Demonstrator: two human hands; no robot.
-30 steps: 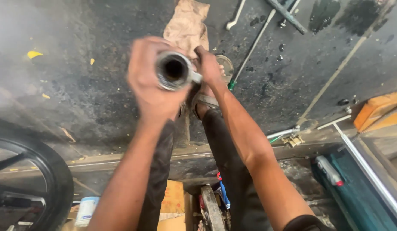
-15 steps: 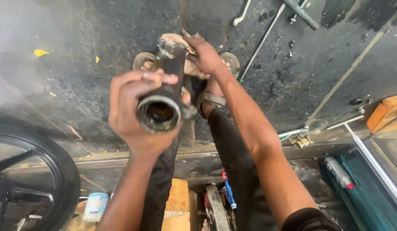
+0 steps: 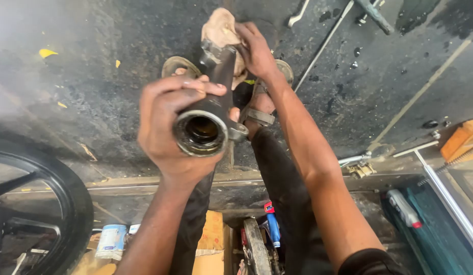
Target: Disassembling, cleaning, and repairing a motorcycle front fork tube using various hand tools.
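Black metal tube [image 3: 212,97]: left hand [image 3: 167,127] clenches its open end; right hand [image 3: 257,51] presses rag [image 3: 221,28] beyond; keep it steady.

Head cam, close, looks steeply down at floor [image 3: 94,76].

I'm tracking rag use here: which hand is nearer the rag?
Right. The right hand is at the far end of the metal tube, touching the tan rag. The left hand grips the tube's near open end, well short of the rag.
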